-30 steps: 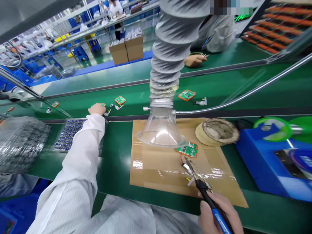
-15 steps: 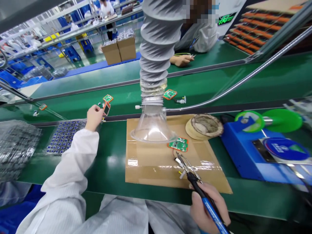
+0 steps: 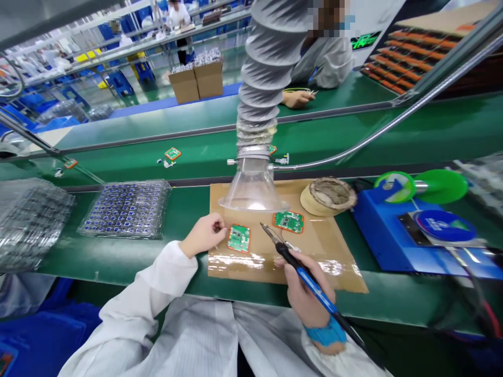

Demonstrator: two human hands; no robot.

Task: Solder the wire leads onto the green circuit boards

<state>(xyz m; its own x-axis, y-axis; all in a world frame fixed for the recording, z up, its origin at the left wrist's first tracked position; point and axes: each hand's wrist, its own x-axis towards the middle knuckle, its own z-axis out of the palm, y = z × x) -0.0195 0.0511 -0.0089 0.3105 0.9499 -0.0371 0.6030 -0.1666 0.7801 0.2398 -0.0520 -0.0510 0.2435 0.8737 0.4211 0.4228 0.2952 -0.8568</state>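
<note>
My right hand is wrapped round a blue-and-black soldering iron, its tip pointing up and left over the cardboard sheet. Fingers closed, my left hand rests at the sheet's left edge; whatever is pinched there is too small to make out. Just right of those fingertips lies a green circuit board with an orange rim. A second orange-rimmed circuit board sits beyond the iron, toward the right. Above both boards hangs a clear fume hood on a grey ribbed hose.
A round tan pot stands at the sheet's back right, beside a blue machine with a green spool. Trays of small blue parts are on the left. More boards lie along the green belt. A co-worker's hand shows across it.
My left hand has come from the belt side to the cardboard, and the board it held now lies there. The soldering iron has shifted left and up with my right hand.
</note>
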